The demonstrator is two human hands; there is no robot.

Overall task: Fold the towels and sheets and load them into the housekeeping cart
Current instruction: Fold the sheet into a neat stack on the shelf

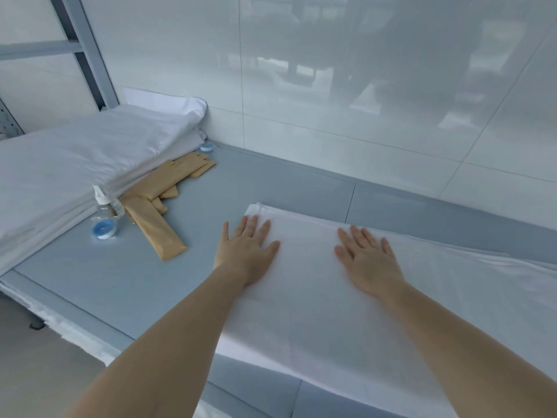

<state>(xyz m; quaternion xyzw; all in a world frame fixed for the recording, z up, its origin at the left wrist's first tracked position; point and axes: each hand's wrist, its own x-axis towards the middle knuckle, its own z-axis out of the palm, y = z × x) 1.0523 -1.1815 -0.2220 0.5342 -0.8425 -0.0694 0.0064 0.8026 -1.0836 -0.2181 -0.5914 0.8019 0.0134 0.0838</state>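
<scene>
A white folded sheet [304, 303] lies flat on the blue-grey table [126, 282], running from the middle to the right edge of view. My left hand [248, 251] presses flat on the sheet's left end, fingers straight and spread, thumb over the table. My right hand [369, 260] presses flat on the sheet further right, fingers straight. A stack of folded white sheets [69, 167] sits at the far left of the table.
Several tan paper packets [159, 227] lie between the stack and my left hand. Small clear bottles with blue caps [104, 221] stand by the stack. A white tiled wall [331, 86] backs the table. A metal shelf frame [84, 52] rises at the left.
</scene>
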